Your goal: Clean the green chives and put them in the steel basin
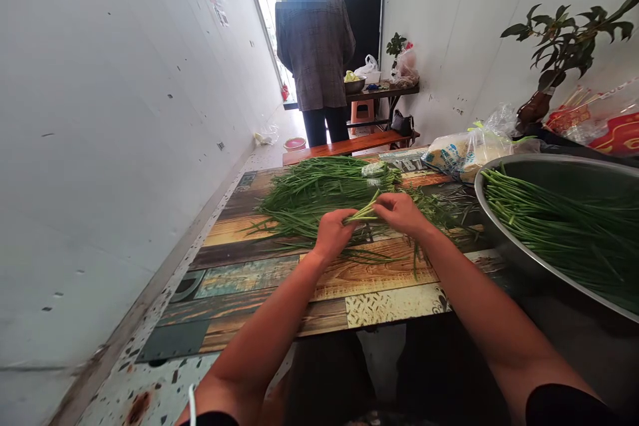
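A: Which step in hand here? Looks like cleaning or sorting greens to me, going by that small bunch of stems (363,215) up over the middle of the bench (239,283).

B: Yep, same read. Probably picking over the pale ends. Got the left grip (335,235) closed around the bunch, and the right grip (399,213) pinching the right-hand ends of the same stems between thumb and fingertips. Can't tell the exact number of stalks in that pinch, way too small.

A: And the stuff around it?

B: Big loose pile of greens (304,194) just beyond, toward the far left, so probably plenty left to pick through. Messy scraps (436,208) right of the pile, likely the picked-off bits. Then a metal bowl (569,173) over on the right, loaded with long green stems (559,223). Maybe the finished lot, but only a guess.

A: So what about the next move? Yank and toss?

B: Nah, go gentle. Calls for a steady left hold and a light pull on the right, stripping bad bits without snapping any stalks. Once clean, probably best off in the bowl. Watch out for hitchhiking scraps, and don't mix clean stems back into the pile.
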The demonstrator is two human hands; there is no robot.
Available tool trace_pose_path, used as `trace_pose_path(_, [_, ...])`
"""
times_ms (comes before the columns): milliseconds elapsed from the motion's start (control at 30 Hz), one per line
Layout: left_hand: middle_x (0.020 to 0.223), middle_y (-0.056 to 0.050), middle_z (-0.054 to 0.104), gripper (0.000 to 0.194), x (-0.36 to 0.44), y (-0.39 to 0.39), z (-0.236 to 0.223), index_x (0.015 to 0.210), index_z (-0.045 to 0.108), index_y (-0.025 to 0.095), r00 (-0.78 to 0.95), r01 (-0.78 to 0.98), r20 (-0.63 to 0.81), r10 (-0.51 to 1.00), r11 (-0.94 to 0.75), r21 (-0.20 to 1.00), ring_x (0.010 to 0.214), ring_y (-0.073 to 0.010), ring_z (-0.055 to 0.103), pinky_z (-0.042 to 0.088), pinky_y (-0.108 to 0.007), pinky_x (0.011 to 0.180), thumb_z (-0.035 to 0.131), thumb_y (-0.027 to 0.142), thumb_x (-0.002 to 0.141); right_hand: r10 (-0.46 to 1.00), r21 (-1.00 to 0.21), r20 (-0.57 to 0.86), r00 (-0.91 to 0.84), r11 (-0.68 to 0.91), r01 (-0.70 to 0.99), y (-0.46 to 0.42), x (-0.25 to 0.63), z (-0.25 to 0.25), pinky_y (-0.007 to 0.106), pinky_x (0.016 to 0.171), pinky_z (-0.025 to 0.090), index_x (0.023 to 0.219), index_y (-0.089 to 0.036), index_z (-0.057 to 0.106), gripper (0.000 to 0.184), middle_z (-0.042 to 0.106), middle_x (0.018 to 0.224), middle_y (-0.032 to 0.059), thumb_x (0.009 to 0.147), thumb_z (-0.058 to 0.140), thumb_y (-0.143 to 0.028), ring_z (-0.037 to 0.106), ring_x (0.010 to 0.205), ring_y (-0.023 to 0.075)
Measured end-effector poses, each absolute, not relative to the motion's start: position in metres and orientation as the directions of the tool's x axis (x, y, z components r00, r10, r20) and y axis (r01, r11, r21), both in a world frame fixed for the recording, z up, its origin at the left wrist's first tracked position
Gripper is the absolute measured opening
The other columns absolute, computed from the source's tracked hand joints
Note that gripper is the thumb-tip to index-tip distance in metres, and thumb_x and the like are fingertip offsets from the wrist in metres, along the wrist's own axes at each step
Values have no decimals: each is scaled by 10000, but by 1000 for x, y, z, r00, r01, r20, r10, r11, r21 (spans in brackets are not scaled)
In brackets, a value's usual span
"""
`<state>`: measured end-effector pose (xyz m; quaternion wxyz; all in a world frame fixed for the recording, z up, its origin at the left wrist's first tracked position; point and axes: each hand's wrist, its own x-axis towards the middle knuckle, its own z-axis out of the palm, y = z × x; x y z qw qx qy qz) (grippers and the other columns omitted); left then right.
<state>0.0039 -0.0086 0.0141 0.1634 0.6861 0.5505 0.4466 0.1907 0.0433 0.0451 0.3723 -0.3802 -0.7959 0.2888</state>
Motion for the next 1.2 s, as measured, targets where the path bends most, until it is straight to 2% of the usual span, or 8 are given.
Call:
trace_pose_path(267, [710,21,736,143,5,-12,21,780,773,175,-50,583,364,930,-269,767,673,-124,624,419,-210,657,636,205,807,919,-792,390,-65,370,485,62,207,46,259,601,388,701,-152,661,239,643,665,27,754,561,-363,512,601,132])
trace_pose_path(433, [634,32,680,227,3,-9,19,692,739,153,-48,568,346,937,-259,782,628,-112,576,381,-212,617,620,289,830,924,-776,353,148,201,598,73,219,43,276,573,331,509,-184,516,416,479,509,-11,750,614,-508,418,537,120])
trace_pose_path(600, [766,8,746,169,2,-9,14,839,770,181,-4,612,376,926,-295,734,714,-146,636,436,-236,669,622,263,837,878,-795,418,-233,478,374,60,211,49,268,614,392,824,-159,681,380,634,783,34,744,627,-526,500,629,124])
trace_pose_path(700, [879,-38,762,181,1,-10,12,921,756,185,84,742,522,849,-403,535,814,-181,652,475,-279,757,615,158,811,819,-728,416,-394,560,396,54,207,53,272,625,374,783,-162,680,303,632,766,35,751,611,-456,501,647,129])
trace_pose_path(833, [918,-64,747,267,-1,-14,14,956,721,192,300,848,655,694,-509,151,820,-191,614,474,-305,746,511,72,842,886,-772,230,-402,418,479,54,210,53,266,546,262,564,-178,544,325,423,523,-34,745,596,-443,360,541,99])
trace_pose_path(933, [910,-60,739,283,-2,-17,19,950,704,190,411,837,697,588,-546,-34,791,-182,592,457,-298,716,445,88,906,881,-880,10,-473,232,414,55,214,53,260,503,213,513,-198,435,386,352,475,-61,724,620,-463,284,479,72])
trace_pose_path(1067, [926,-69,733,281,-4,-21,24,1019,686,180,484,783,740,467,-609,-128,768,-170,579,445,-298,710,413,156,959,778,-962,-164,-606,9,273,54,217,53,239,447,185,522,-211,389,446,357,449,-80,646,717,-487,265,419,48])
trace_pose_path(1200, [992,-82,736,320,-6,-22,23,1102,675,187,474,758,761,442,-645,-98,787,-170,591,449,-309,719,381,182,975,661,-976,-206,-722,-83,203,49,219,57,222,422,193,559,-205,425,473,381,459,-83,634,742,-548,280,403,44])
